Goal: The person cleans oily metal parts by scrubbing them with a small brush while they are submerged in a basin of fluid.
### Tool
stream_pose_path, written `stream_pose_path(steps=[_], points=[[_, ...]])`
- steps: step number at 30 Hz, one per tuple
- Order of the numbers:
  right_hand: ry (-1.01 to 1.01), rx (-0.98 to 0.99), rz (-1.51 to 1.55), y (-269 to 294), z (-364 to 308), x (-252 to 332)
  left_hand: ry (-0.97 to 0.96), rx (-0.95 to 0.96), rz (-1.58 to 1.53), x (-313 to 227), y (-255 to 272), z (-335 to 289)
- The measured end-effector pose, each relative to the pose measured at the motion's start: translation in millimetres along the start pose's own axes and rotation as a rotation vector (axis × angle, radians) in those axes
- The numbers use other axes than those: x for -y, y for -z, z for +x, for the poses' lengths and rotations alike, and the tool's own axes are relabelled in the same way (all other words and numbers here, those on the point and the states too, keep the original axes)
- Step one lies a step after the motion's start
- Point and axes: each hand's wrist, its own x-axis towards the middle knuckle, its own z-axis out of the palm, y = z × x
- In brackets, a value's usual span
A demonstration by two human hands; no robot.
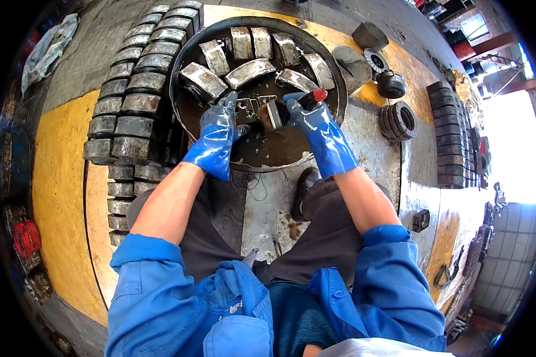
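In front of me stands a wide round metal pan [341,77] with dark brown liquid in it. My left hand [218,126], in a wet blue rubber glove, is closed on the near left side of a metal block [250,107] with holes in its face, held over the liquid. My right hand [317,124], gloved the same way, grips a flat paintbrush [272,115] with a red-tipped handle. Its bristles are at the block's right end; whether they touch it I cannot tell. Several wet, curved metal blocks [250,73] lie around the pan's far side.
Long stacked rows of dark curved blocks [140,105] stand close to the pan's left. At the right are a metal bucket [352,64], a black kettle-like pot [391,84], ribbed rings [398,121] and another block stack [445,134]. A large hex nut [421,221] lies nearer me.
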Motion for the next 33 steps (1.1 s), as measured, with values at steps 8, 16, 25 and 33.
stream_pose_path(steps=[8,16,25,33], points=[[0.059,-0.118,-0.226,-21,30,-28,-0.001,0.009,0.006,-10,4,2],[0.184,-0.019,-0.194,-44,-1,3,0.012,0.001,0.03,-9,-1,5],[0.298,-0.014,-0.189,-41,-7,-13,-0.021,0.011,0.02,-14,2,9],[0.064,0.372,-0.329,18,-29,1,0.01,0.041,0.027,-17,10,3]])
